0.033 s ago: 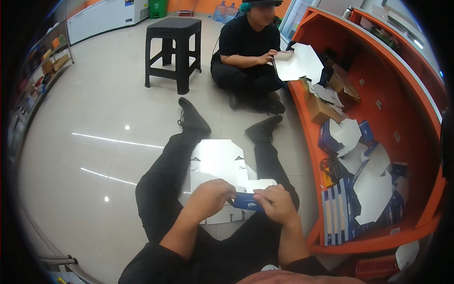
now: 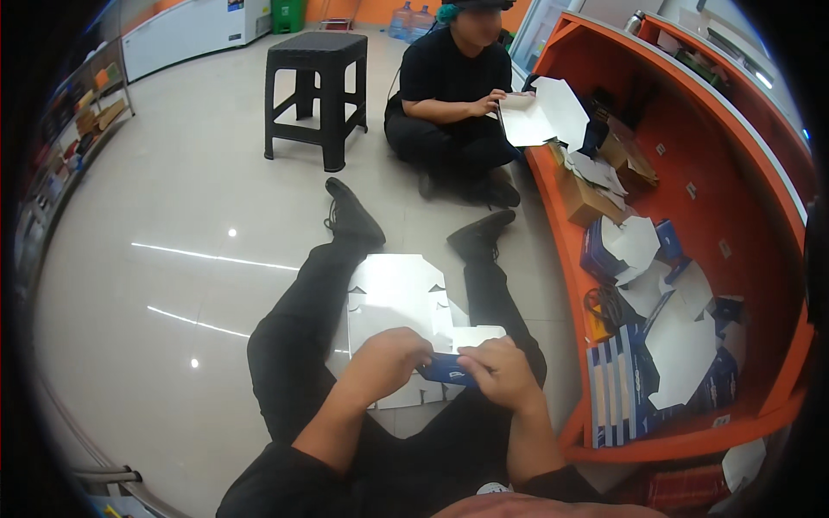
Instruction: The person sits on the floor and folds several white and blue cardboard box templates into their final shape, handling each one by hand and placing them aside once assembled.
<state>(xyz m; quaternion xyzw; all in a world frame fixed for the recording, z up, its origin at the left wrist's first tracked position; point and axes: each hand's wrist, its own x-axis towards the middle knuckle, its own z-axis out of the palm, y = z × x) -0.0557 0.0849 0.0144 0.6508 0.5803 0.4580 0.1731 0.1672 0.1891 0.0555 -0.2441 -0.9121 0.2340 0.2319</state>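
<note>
A white cardboard box blank (image 2: 397,298), with cut slots and flaps, lies flat on the floor between my outstretched legs. Its near side is raised as a blue printed flap (image 2: 446,369), pinched at both ends. My left hand (image 2: 393,358) is closed on the flap's left end, fingertips curled over the edge. At the right end my right hand (image 2: 501,369) grips it, thumb on the blue face and fingers behind. Just beyond my right hand a small white side flap (image 2: 479,337) sticks out. My fingers hide parts of the folded edge.
To the right, an orange shelf unit (image 2: 553,207) holds folded blue boxes (image 2: 617,388), loose white blanks (image 2: 682,345) and a brown carton (image 2: 587,194). Ahead, a seated person (image 2: 453,95) holds another white blank (image 2: 544,116). A dark plastic stool (image 2: 317,95) stands at the far left.
My right hand has shifted slightly left along the blue flap, and the flap's tilt differs a little. The other person's blank has tipped slightly.
</note>
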